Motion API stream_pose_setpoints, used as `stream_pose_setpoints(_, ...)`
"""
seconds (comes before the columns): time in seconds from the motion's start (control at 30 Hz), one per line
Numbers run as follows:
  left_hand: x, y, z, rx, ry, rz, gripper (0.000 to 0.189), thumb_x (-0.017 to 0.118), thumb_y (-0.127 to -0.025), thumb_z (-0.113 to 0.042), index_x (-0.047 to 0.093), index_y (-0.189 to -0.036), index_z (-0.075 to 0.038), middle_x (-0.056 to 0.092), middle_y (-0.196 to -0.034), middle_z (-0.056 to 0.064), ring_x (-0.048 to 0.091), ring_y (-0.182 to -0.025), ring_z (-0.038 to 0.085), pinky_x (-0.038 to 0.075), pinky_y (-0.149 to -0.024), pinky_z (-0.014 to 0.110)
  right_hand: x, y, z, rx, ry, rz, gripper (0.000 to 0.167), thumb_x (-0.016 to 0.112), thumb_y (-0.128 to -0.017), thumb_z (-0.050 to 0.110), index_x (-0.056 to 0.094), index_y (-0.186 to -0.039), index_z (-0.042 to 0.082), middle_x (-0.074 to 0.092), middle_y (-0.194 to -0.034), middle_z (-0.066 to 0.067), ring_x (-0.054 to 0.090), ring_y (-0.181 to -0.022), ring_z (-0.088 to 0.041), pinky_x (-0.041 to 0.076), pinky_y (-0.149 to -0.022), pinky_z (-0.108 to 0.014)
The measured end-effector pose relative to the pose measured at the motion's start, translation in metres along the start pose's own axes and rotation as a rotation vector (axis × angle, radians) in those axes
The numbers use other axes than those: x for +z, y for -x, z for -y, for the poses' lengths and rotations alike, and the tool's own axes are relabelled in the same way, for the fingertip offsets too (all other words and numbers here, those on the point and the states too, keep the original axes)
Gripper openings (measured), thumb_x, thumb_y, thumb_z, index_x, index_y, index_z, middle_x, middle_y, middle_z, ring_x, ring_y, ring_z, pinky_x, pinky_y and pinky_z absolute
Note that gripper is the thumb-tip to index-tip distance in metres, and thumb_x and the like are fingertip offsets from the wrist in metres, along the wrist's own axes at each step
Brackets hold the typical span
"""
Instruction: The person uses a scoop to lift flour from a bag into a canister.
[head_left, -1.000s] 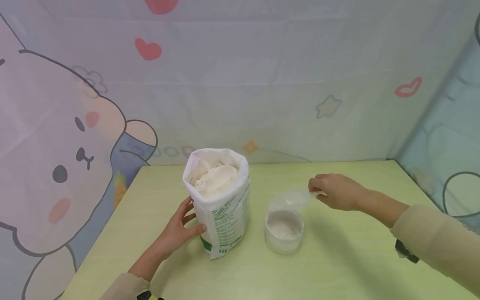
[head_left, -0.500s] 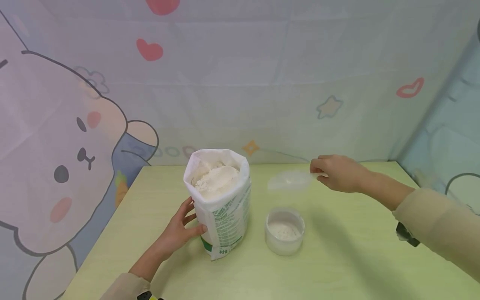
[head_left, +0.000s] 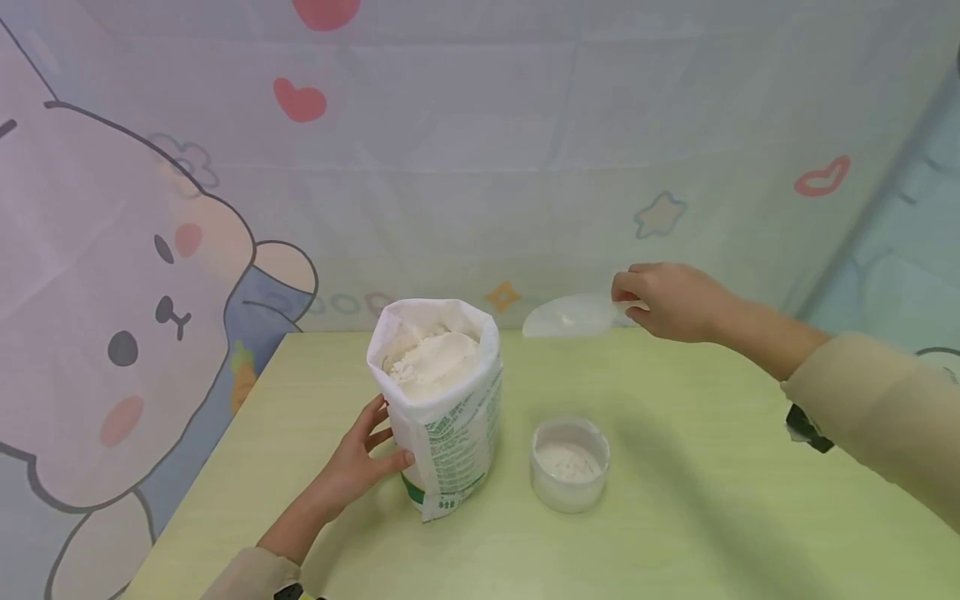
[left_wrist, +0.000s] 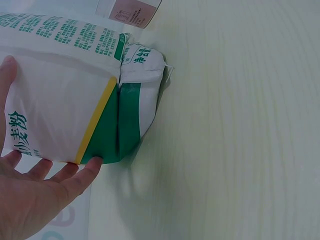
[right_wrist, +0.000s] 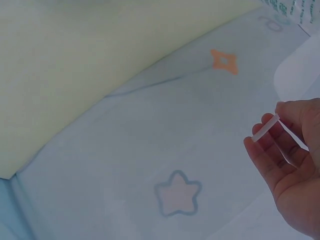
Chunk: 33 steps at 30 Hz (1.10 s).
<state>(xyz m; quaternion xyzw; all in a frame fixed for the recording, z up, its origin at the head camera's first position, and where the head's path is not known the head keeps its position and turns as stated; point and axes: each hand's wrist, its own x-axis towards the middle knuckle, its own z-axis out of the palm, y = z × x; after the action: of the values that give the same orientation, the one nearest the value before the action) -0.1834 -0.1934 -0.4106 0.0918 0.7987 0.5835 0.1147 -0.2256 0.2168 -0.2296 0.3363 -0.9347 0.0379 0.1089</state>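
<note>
An opened white flour bag (head_left: 457,433) with green print stands upright, its flour (head_left: 438,362) showing at the top. My left hand (head_left: 356,467) holds the bag's side, thumb on the near face and fingers along the far side; in the left wrist view, the fingertips (left_wrist: 92,162) press its edge. My right hand (head_left: 671,300) pinches the handle of a translucent plastic scoop (head_left: 573,317), held level in the air above the table's back edge. Below it stands a round tub (head_left: 568,492) with some flour inside. In the right wrist view the scoop's handle (right_wrist: 265,129) crosses the curled fingers.
The pale yellow-green table (head_left: 697,467) ends at a light printed cloth (head_left: 480,167) hanging close behind it. Another cloth (head_left: 900,267) hangs along the right side. The tub stands a short gap to the right of the bag.
My right hand has risen from over the tub, lifting the scoop up and away toward the back. The left hand and the bag have stayed in place.
</note>
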Motion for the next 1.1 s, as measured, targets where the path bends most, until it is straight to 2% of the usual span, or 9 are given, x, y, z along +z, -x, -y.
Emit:
stream_pose_setpoints(0.3, 0.000, -0.004, 0.005, 0.005, -0.008, -0.009, 0.091, 0.074, -0.078, -0.026, 0.013, -0.145, -0.034, 0.017, -0.151, 0.008, 0.027, -0.134, 0.040, 0.040, -0.095, 0.057, -0.016, -0.017, 0.003, -0.001, 0.040, -0.009, 0.014, 0.064, -0.081, 0.000, 0.059, -0.093, 0.006, 0.059, -0.088, -0.007, 0.058, -0.074, -0.021, 0.050, -0.066, -0.036)
stream_pose_setpoints(0.63, 0.000, -0.004, 0.005, 0.014, -0.011, -0.004, 0.091, 0.074, -0.078, -0.027, 0.014, -0.145, -0.035, 0.018, -0.151, 0.008, 0.026, -0.134, 0.041, 0.040, -0.095, 0.057, -0.033, -0.038, 0.022, -0.016, 0.057, -0.024, 0.014, 0.062, -0.083, 0.001, 0.061, -0.096, 0.005, 0.061, -0.094, -0.008, 0.061, -0.083, -0.025, 0.051, -0.070, -0.038)
stream_pose_setpoints(0.83, 0.000, -0.005, 0.006, 0.005, -0.012, -0.015, 0.092, 0.075, -0.077, -0.027, 0.014, -0.145, -0.035, 0.020, -0.150, 0.007, 0.027, -0.134, 0.040, 0.041, -0.094, 0.057, -0.034, -0.053, 0.033, -0.036, 0.089, -0.029, 0.016, 0.061, -0.083, 0.003, 0.063, -0.097, 0.009, 0.062, -0.096, -0.003, 0.061, -0.085, -0.023, 0.050, -0.069, -0.037)
stream_pose_setpoints(1.1, -0.001, -0.007, 0.007, -0.008, -0.001, -0.022, 0.092, 0.076, -0.076, -0.029, 0.014, -0.145, -0.036, 0.020, -0.151, 0.005, 0.027, -0.134, 0.038, 0.040, -0.095, 0.057, -0.031, -0.069, 0.055, -0.096, 0.159, -0.023, 0.018, 0.061, -0.084, 0.003, 0.066, -0.100, 0.009, 0.062, -0.097, -0.005, 0.059, -0.094, -0.026, 0.051, -0.072, -0.037)
